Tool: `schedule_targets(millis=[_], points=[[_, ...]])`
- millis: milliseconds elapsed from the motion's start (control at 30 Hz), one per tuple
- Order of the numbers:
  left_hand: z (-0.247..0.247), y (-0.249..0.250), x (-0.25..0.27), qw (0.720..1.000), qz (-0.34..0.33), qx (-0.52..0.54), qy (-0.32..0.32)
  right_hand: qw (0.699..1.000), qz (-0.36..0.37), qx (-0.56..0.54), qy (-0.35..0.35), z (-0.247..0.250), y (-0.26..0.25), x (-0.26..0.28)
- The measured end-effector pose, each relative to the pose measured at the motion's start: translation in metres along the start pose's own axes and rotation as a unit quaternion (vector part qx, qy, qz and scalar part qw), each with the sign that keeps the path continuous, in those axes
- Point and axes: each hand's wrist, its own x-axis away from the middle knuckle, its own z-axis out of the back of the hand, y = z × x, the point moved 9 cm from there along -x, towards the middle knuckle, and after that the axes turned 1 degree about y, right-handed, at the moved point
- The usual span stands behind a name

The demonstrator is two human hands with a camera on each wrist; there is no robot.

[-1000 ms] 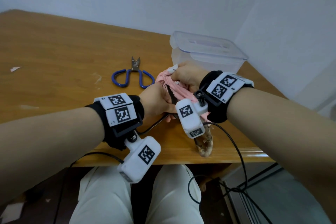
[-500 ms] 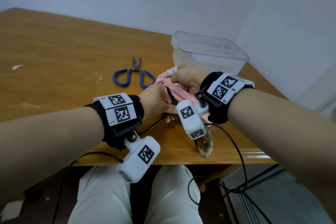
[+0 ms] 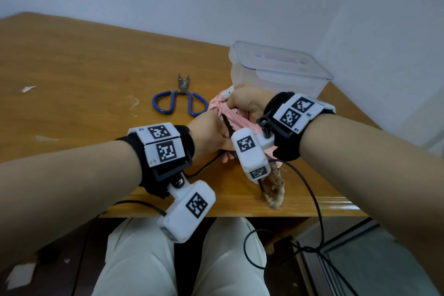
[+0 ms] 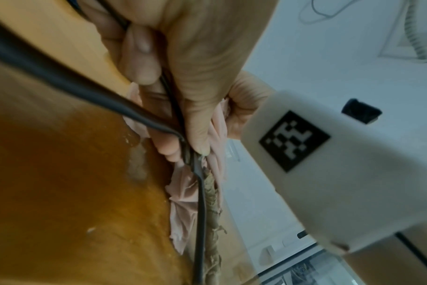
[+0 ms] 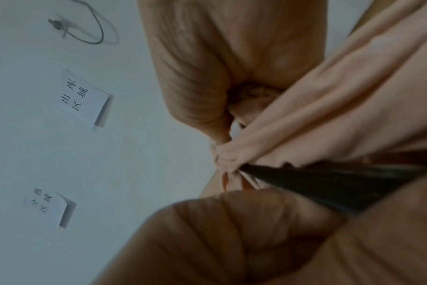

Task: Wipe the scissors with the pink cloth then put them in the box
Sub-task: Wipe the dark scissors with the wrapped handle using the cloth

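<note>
Head view: my left hand [image 3: 211,134] grips the dark scissors [image 3: 227,125] steady while my right hand [image 3: 247,101] bunches the pink cloth [image 3: 230,115] round the blade to wipe it. Blue-handled scissors [image 3: 179,98] wait on the tabletop [image 3: 84,74]. Behind, the box [image 3: 278,72] has its lid on; its contents are unclear.

The near right part of the table [image 3: 72,74] is crowded: the left hand [image 3: 211,132] and right hand [image 3: 247,101] are pressed together over the bunched pink cloth [image 3: 230,115], with the blue-handled scissors [image 3: 180,101] lying just to their left and the clear box [image 3: 276,72] standing just behind the right hand. The box is covered by its lid, so no way in from above is offered. Bare wood is left open across the left and far side of the table, broken only by a few small paper scraps [image 3: 28,89].
</note>
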Motion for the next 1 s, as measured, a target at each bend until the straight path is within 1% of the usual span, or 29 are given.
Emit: schedule_targets(millis=[67, 133, 167, 267, 333, 433, 533, 667, 767, 800, 833, 900, 933, 1000], points=[[0.001, 0.002, 0.000, 1.000, -0.002, -0.004, 0.001, 1.000, -0.002, -0.015, -0.002, 0.002, 0.000, 0.003], [0.001, 0.003, 0.000, 1.000, -0.001, -0.003, 0.002, 0.999, 0.014, -0.039, -0.017, 0.004, -0.001, 0.001], [0.001, 0.003, 0.001, 1.000, 0.000, 0.002, 0.004, 0.998, 0.022, -0.054, -0.001, 0.008, -0.002, 0.003], [0.003, 0.002, 0.002, 0.999, 0.001, 0.047, -0.003, 0.991, 0.055, -0.067, 0.105, 0.036, 0.002, 0.002], [0.004, -0.001, 0.002, 0.997, 0.005, 0.071, -0.007, 0.987, 0.083, -0.058, 0.122, 0.045, 0.000, 0.004], [0.005, -0.004, 0.001, 0.996, 0.018, 0.087, -0.009, 0.987, 0.115, -0.001, 0.110, 0.051, -0.004, 0.014], [0.005, -0.004, 0.000, 0.997, 0.022, 0.076, -0.009, 0.988, 0.124, 0.017, 0.087, 0.052, -0.008, 0.020], [0.007, -0.008, -0.003, 0.996, 0.030, 0.081, -0.002, 0.996, 0.078, 0.041, 0.033, 0.037, 0.002, 0.020], [0.007, -0.009, -0.004, 0.997, 0.031, 0.070, 0.001, 0.998, -0.001, -0.025, -0.063, 0.014, 0.015, 0.021], [0.008, -0.009, -0.004, 0.998, 0.032, 0.062, 0.005, 0.995, -0.013, -0.047, -0.092, 0.009, 0.016, 0.022], [0.008, -0.009, -0.004, 0.998, 0.032, 0.055, 0.009, 0.992, -0.007, -0.063, -0.107, 0.006, 0.015, 0.022], [0.009, -0.008, -0.005, 0.998, 0.026, 0.054, 0.016, 0.991, 0.029, -0.077, -0.102, 0.006, 0.010, 0.020], [0.009, -0.006, -0.005, 0.998, 0.022, 0.059, 0.017, 0.992, 0.049, -0.075, -0.093, 0.005, 0.007, 0.019], [0.008, -0.003, -0.006, 0.998, 0.012, 0.063, 0.015, 0.994, 0.067, -0.053, -0.063, 0.004, 0.003, 0.016]])
